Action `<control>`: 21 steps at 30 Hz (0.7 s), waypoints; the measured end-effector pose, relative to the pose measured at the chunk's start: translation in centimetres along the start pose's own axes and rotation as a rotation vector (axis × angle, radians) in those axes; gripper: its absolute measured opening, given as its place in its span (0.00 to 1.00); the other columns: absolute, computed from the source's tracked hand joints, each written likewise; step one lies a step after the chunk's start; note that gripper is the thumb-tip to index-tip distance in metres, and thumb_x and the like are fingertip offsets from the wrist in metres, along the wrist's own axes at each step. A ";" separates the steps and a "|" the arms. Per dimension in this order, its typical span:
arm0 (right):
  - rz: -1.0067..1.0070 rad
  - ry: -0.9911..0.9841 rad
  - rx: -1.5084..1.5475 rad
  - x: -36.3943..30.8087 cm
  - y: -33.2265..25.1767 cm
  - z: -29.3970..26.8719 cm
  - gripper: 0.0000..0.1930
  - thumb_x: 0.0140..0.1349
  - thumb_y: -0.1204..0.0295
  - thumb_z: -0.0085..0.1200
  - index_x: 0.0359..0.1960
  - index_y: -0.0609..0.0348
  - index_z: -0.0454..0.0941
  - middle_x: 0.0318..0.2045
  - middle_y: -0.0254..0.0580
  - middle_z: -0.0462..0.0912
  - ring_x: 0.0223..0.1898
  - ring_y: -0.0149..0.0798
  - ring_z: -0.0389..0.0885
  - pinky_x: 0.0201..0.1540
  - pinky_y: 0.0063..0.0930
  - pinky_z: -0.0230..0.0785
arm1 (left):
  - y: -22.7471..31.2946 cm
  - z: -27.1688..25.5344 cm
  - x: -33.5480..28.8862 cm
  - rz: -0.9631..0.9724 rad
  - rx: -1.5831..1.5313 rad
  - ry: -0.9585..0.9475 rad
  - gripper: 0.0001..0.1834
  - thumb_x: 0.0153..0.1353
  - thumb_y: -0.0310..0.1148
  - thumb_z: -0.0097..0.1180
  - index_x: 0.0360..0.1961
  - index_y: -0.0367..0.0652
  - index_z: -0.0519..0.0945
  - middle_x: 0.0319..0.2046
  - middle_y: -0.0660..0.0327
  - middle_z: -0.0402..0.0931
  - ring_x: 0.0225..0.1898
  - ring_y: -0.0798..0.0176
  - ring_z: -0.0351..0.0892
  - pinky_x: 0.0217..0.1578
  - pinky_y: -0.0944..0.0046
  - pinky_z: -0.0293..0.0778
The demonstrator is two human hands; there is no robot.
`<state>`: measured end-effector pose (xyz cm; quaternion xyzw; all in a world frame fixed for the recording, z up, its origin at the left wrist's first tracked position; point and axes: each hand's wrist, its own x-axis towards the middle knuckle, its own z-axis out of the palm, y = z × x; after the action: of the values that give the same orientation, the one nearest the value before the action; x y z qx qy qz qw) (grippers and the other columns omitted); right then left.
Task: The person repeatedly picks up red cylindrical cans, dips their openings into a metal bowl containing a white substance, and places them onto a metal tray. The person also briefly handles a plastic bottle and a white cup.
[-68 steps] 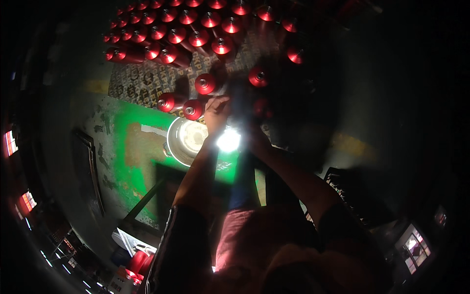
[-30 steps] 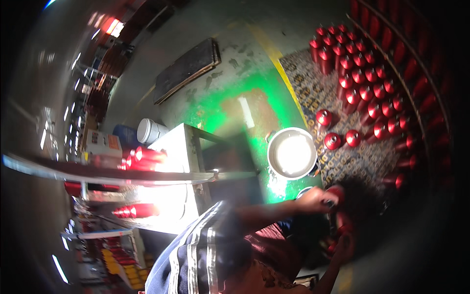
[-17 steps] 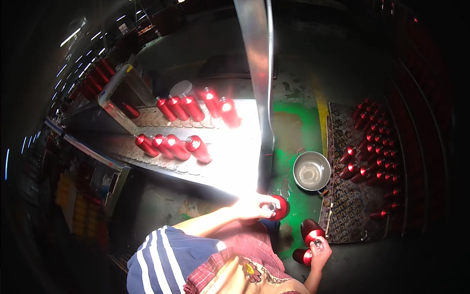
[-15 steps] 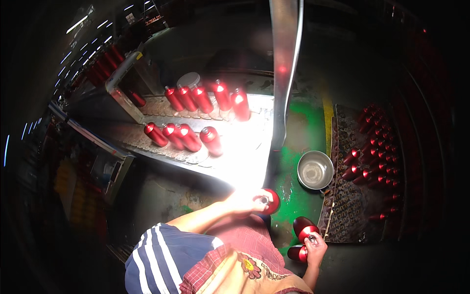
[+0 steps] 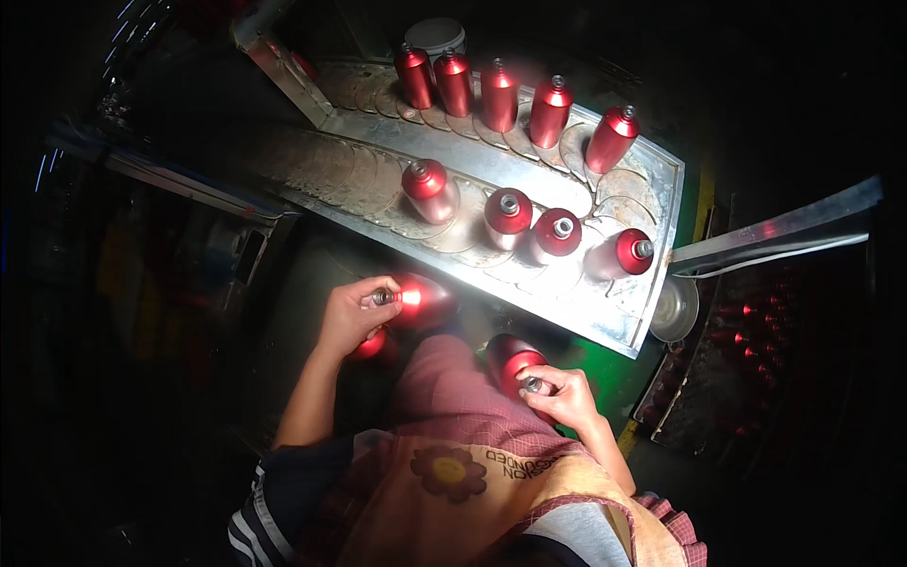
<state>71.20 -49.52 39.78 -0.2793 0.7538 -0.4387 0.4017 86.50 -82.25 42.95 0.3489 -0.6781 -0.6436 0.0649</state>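
Observation:
My left hand [image 5: 351,317] is closed around the neck of a shiny red metal bottle [image 5: 421,302], which hangs tilted beside the conveyor's front edge. Just below that hand shows a second red bottle [image 5: 370,346]; whether the hand grips it too is unclear. To the right, my right hand [image 5: 564,397] pinches the neck of another red bottle [image 5: 515,357] in front of my legs. Anything behind those fingers is partly hidden. Several red bottles [image 5: 499,99] stand upright in a back row on the metal conveyor [image 5: 477,161], and several more [image 5: 508,215] in its front row.
A metal bar [image 5: 784,236] juts out from the conveyor's right end. Beneath it sits a round metal pot [image 5: 675,310]. More red bottles [image 5: 751,340] stand in shadow at the far right. A white-lidded tub [image 5: 435,36] is behind the back row.
The view has turned, so the conveyor now lies across the front. My left hand has moved to the left along the conveyor's edge; my right hand now appears closer to my legs.

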 end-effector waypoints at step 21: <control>-0.138 0.142 0.045 31.9 -15.3 6.1 0.22 0.58 0.75 0.63 0.56 0.58 0.79 0.18 0.27 0.74 0.21 0.20 0.69 0.27 0.18 0.64 | 3.3 -19.6 27.9 0.108 0.049 -0.057 0.19 0.60 0.31 0.63 0.53 0.41 0.81 0.17 0.67 0.72 0.14 0.76 0.64 0.14 0.71 0.58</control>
<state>60.85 -83.88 40.07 -0.2896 0.7493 -0.5007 0.3223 74.86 -114.22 39.09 0.2950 -0.7130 -0.6320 0.0716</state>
